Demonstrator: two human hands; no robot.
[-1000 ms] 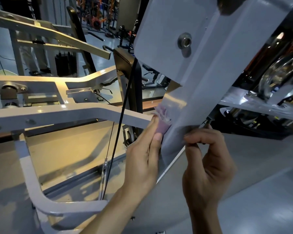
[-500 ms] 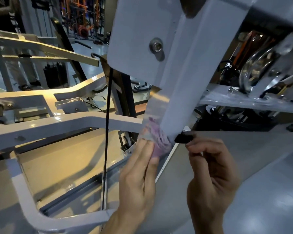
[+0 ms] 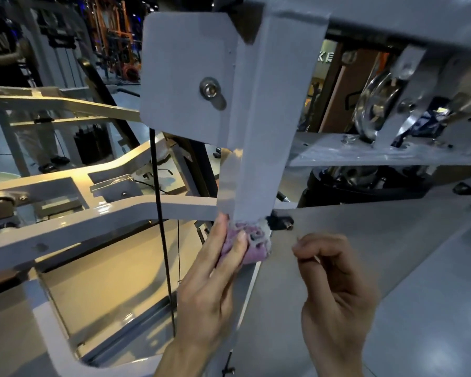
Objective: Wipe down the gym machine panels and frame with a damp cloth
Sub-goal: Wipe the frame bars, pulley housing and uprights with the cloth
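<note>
**Cloth at foot of white post**

Head view.

- Left hand (image 3: 212,284): fingers extended upward, pressing a bunched purple cloth (image 3: 249,244) against the lower end of a white post (image 3: 259,148). Thumb and fingers grip the cloth; its frayed pale edge shows at the hand's right.
- Cloth: directly above the left palm, touching the post's bottom edge, just left of a black bolt (image 3: 279,223).
- Right hand (image 3: 335,292): fingers curled loosely inward, holding nothing visible; apart from the cloth, below and right of the bolt.
- Plate (image 3: 185,74): flat white panel fixed to the post, well above the left hand, carrying one steel fastener (image 3: 210,89).
- Cable (image 3: 158,213): thin, black, hanging vertically, left of the left hand.
- Frame (image 3: 98,219): white bar running leftward from the left fingertips.
- Pulley (image 3: 375,104): chromed wheel, above the right hand.
</note>
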